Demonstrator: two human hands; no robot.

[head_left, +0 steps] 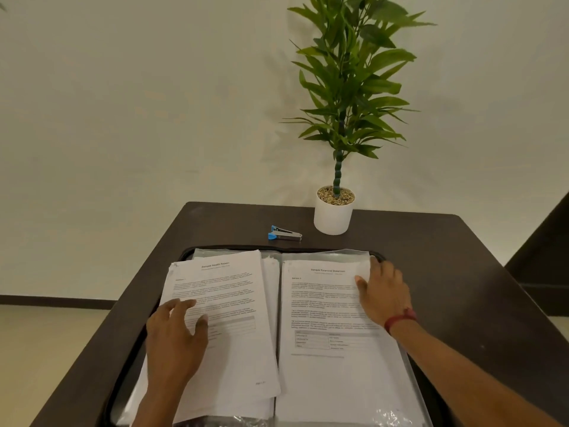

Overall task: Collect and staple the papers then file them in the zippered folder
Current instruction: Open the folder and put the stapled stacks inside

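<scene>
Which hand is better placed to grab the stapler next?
Right, probably. The right hand rests high on the right stack, nearer the stapler beyond the folder; the left hand rests lower on the left stack.

The left hand (pixel 174 340) lies flat on a tilted paper stack (pixel 221 318); the right hand (pixel 383 292) rests on the right-side papers (pixel 332 371) in the open zippered folder (pixel 377 254). Beyond both hands on the counter (pixel 462 272) sit a stapler (pixel 284 233) and a potted plant (pixel 334 215).
</scene>
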